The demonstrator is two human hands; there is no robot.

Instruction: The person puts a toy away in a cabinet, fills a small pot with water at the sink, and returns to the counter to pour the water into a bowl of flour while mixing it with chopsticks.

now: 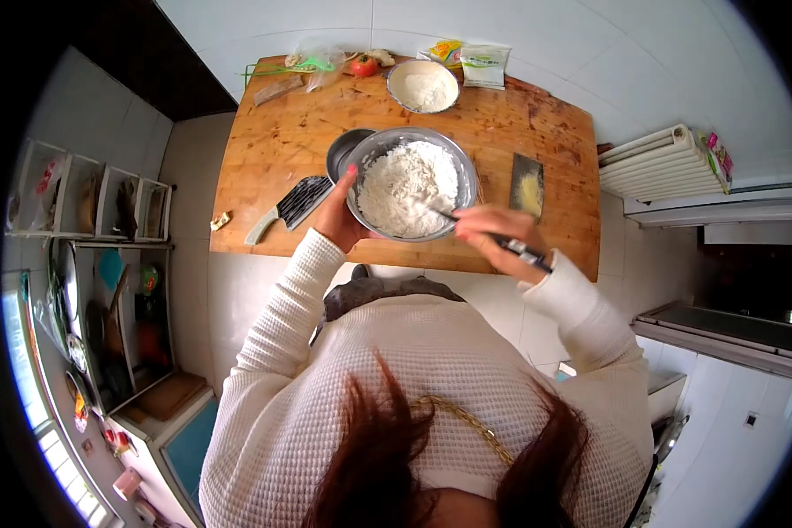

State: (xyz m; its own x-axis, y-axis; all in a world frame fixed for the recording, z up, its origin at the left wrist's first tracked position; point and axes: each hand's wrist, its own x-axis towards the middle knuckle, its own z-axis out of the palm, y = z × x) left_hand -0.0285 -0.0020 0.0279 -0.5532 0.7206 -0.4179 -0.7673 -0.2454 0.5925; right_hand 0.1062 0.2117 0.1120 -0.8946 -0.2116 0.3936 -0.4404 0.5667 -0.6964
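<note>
A metal bowl (468, 176) of white flour (407, 180), partly clumped, sits near the table's front edge. My left hand (341, 216) grips the bowl's left side, with the thumb up at the rim. Closed around a long black-handled utensil (530, 253), my right hand (502, 236) is at the bowl's right front edge, slightly blurred. The utensil's far end reaches into the flour, so its tip is hidden. Behind the bowl's left side rests a dark round pan or dish (339, 151). A cleaver (290, 209) with a pale handle lies left of my left hand.
On the wooden table (264, 141), a second bowl (453, 91) of flour stands at the back. Near it are a tomato (363, 66), a plastic bag (324, 66) and packets (484, 66). A dark flat piece with yellowish paste (528, 187) lies right. A radiator (647, 158) is beyond.
</note>
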